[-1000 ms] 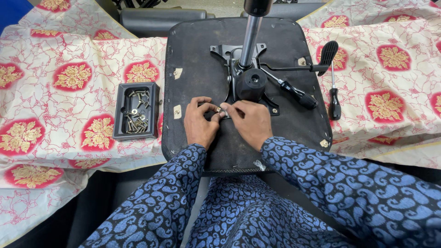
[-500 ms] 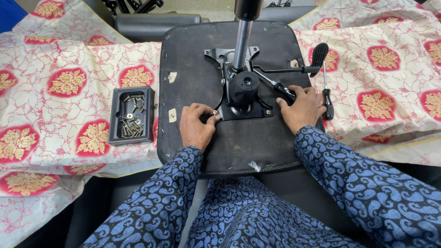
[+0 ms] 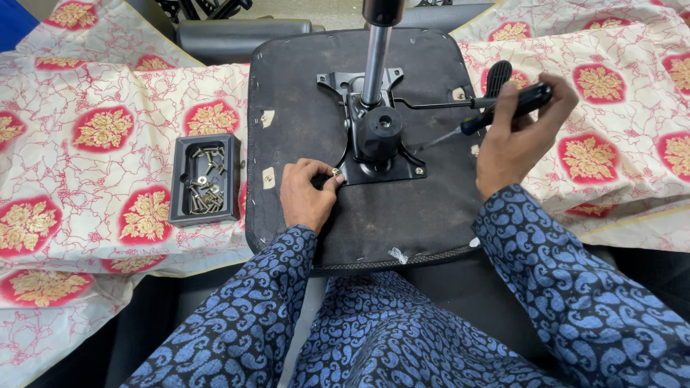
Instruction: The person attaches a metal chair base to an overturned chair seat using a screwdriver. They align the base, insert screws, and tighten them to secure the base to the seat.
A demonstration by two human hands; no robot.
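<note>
Overhead, the left hand (image 3: 305, 194) pinches a screw (image 3: 336, 172) at the corner of the metal plate (image 3: 374, 154) on an upturned chair seat (image 3: 359, 215), while the right hand (image 3: 514, 136) grips a screwdriver (image 3: 496, 115) raised ready beside it.

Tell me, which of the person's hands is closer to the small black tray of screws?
Left. The left hand rests on the chair seat underside just right of the tray of screws. The right hand, gripping a screwdriver, is far across the seat.
</note>
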